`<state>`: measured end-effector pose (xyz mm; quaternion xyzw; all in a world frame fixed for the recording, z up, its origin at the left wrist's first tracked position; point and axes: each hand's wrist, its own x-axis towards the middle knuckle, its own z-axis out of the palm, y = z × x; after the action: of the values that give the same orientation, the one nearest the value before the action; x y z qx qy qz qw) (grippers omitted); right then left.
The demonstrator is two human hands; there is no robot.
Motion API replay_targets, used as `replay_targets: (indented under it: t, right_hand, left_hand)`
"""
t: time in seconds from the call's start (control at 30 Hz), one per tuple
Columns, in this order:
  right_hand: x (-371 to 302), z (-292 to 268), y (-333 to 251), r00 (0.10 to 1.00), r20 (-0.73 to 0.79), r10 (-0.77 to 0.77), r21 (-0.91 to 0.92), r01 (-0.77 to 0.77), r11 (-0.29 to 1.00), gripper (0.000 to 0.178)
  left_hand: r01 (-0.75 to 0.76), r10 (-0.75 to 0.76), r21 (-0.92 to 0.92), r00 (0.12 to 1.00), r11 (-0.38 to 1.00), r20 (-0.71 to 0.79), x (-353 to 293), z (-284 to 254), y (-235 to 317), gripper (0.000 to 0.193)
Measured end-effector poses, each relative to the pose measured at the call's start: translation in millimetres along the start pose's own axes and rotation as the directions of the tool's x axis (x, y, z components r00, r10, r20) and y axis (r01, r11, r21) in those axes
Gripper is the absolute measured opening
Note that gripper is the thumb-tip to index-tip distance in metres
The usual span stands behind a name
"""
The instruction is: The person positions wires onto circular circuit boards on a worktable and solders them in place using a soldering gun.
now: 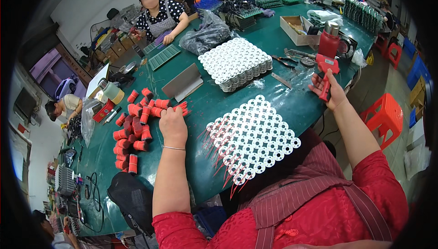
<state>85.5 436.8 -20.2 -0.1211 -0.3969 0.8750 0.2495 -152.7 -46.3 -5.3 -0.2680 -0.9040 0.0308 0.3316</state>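
Note:
My left hand is closed around a bundle of short red tubes on the green table, beside a heap of more red bundles. My right hand grips the handle of a red heat gun, held upright over the table's right edge. Between my hands, in front of me, lies a flat sheet of white round bobbins with thin red strands sticking out along its near left side.
A stacked block of white bobbins sits further back, with a grey bent metal plate to its left, pliers and a cardboard box to its right. A person in a dotted top works at the far side. An orange stool stands right.

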Motion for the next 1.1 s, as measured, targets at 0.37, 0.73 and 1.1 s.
replay_targets:
  t: [0.37,0.73,1.1]
  right_hand:
    - [0.9,2.0,-0.4,0.999,-0.03,0.011,0.001,-0.011,1.0,0.049]
    - [3.3,-4.3,-1.5,0.999,0.002,0.035,0.006,-0.035,0.999,0.049]
    - [7.5,-8.1,-3.0,0.992,0.123,0.016,0.002,-0.016,1.0,0.051]
  left_hand:
    - [-0.042,0.039,-0.118,0.999,0.992,-0.027,1.4,-5.1,-0.1,0.008]
    - [-0.105,0.055,-0.278,0.982,0.955,-0.18,4.4,-17.1,10.4,0.018]
    - [0.056,-0.096,-0.513,0.994,0.857,-0.052,-15.0,-39.1,31.0,0.008]
